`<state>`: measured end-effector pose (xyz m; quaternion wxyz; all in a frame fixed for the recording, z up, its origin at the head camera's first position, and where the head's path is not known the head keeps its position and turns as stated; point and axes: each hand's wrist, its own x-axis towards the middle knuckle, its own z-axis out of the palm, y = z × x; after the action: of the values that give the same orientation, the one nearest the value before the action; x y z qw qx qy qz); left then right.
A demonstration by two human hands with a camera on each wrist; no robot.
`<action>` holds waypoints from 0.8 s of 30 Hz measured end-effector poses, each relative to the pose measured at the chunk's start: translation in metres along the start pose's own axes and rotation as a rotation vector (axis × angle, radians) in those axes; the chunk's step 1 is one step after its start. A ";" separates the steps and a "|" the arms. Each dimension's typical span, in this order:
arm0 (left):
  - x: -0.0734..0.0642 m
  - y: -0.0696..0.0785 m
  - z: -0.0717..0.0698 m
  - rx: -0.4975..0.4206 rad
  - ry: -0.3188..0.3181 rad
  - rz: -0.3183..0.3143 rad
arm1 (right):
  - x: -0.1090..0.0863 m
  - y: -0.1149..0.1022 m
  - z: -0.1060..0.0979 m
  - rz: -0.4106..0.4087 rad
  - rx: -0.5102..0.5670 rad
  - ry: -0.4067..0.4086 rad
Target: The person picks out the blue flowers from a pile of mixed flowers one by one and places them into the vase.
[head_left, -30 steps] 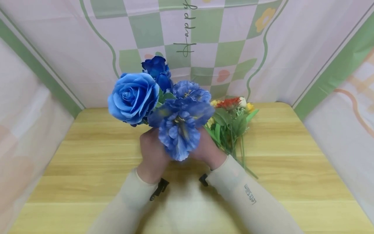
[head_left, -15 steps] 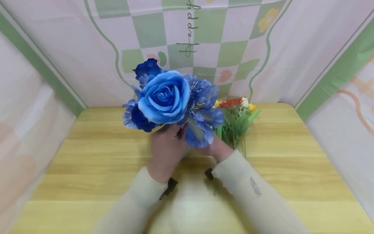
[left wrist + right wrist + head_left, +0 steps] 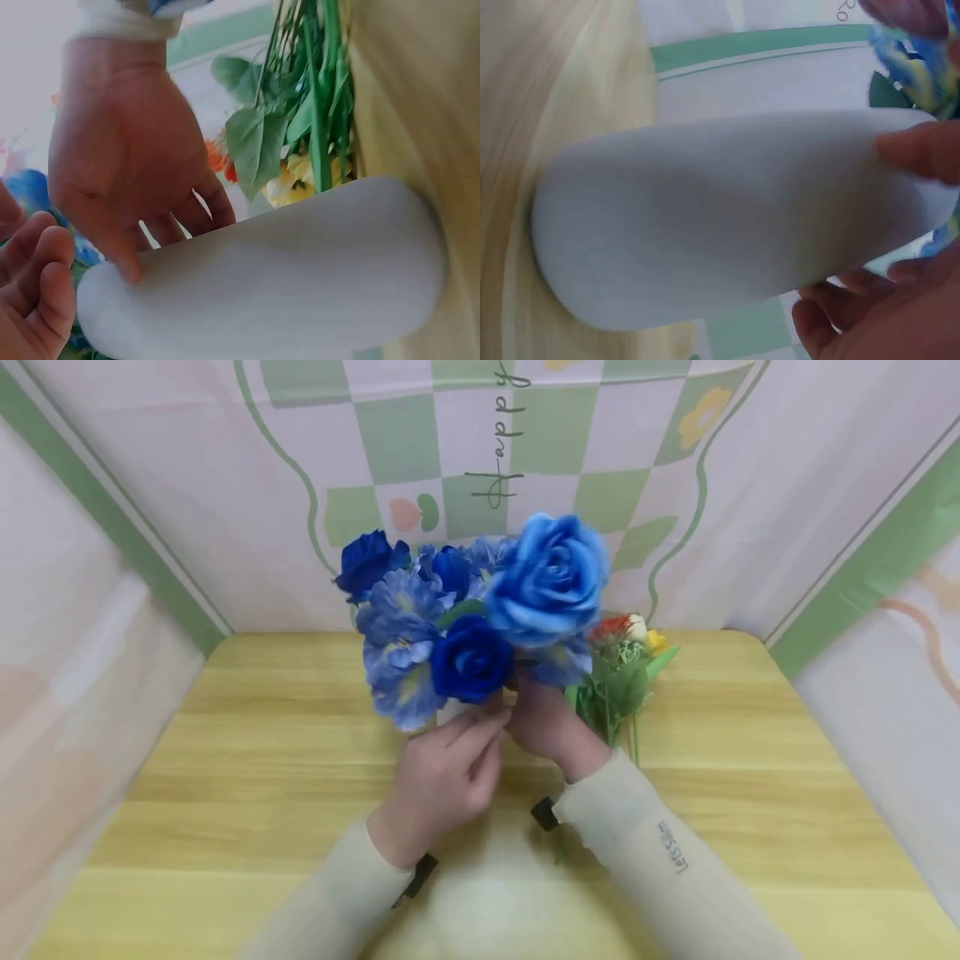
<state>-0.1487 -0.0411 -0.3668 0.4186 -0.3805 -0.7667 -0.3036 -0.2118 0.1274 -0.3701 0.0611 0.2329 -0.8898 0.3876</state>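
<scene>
A white vase [image 3: 262, 277] stands upright on the table, holding artificial blue flowers. A large light-blue rose [image 3: 555, 572] is on the right of the bunch, a dark-blue rose [image 3: 472, 658] at its front and ruffled blue-violet blooms [image 3: 405, 610] on the left. My right hand [image 3: 551, 722] grips the vase's upper part, the thumb [image 3: 915, 150] on one side and the fingers round the other. Just in front of the vase's neck, under the blooms, is my left hand [image 3: 446, 768], its fingers loosely bent and holding nothing. Most of the vase is hidden in the head view.
A bunch of artificial flowers [image 3: 618, 668], with red, white and yellow heads and green leaves, lies on the wooden table [image 3: 262, 777] to the right. Behind the table hangs a green and white checked cloth [image 3: 551, 427]; more printed cloth covers both sides.
The bunch has turned, carrying the light-blue rose from left to right and bringing the dark-blue rose to the front. My left hand has come off the vase and moved slightly toward me.
</scene>
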 end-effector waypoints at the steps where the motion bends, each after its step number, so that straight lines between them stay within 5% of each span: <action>1: -0.004 0.001 -0.002 0.007 -0.013 0.015 | 0.000 -0.003 0.000 0.008 0.084 0.004; 3: -0.012 0.000 -0.006 0.011 -0.038 0.034 | 0.001 -0.007 0.000 0.010 0.184 0.001; 9: -0.035 -0.018 -0.017 0.082 -0.118 0.032 | 0.004 -0.006 0.001 0.034 0.111 -0.053; 17: -0.055 -0.050 -0.038 0.236 -0.422 -0.137 | -0.003 0.010 -0.013 0.051 0.010 -0.228; 20: -0.062 -0.060 -0.049 0.326 -0.528 -0.244 | -0.016 0.017 -0.016 0.048 -0.127 -0.234; 24: -0.072 -0.069 -0.064 0.443 -0.722 -0.522 | -0.037 0.025 -0.028 0.049 -0.292 -0.131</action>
<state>-0.1545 -0.1516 -0.4095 0.1073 -0.1584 -0.9785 -0.0771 -0.1922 0.1757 -0.3780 0.0264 0.2245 -0.9442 0.2395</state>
